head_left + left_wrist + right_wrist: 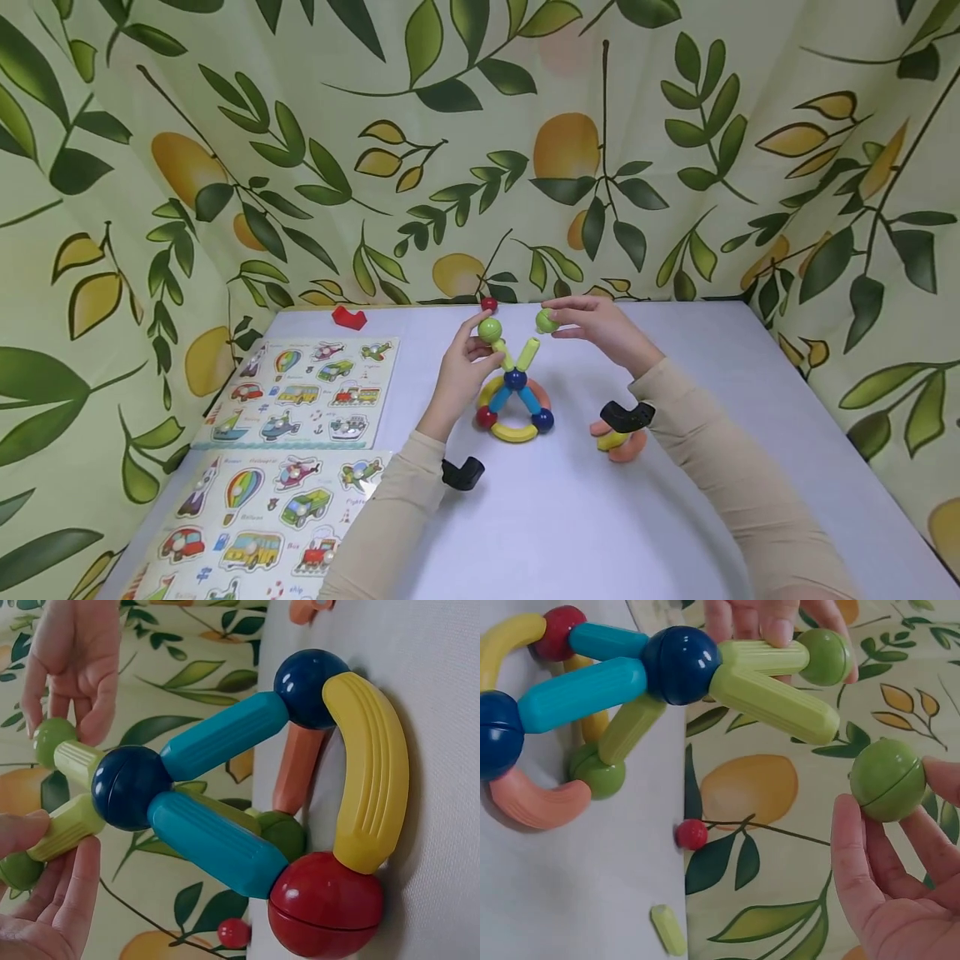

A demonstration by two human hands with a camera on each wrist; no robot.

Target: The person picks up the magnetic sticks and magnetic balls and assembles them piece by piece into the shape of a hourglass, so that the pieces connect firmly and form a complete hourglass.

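A magnetic ball-and-rod structure stands on the table, with a navy ball (515,379) on top of blue rods (217,844) and a ring of curved pieces below. Two light green rods fork up from that navy ball. My left hand (459,379) pinches one light green rod (69,827), which carries a green ball (825,658) on its end. Between the fingertips of my right hand (602,327) is another green ball (887,780), held just off the bare end of the second light green rod (776,705).
Two picture puzzle boards (386,375) lie at the left, with a red piece (348,317) behind them. A red ball (489,305) sits at the back edge. Curved pieces (628,447) lie under my right forearm. A loose light green rod (668,930) lies near the table edge.
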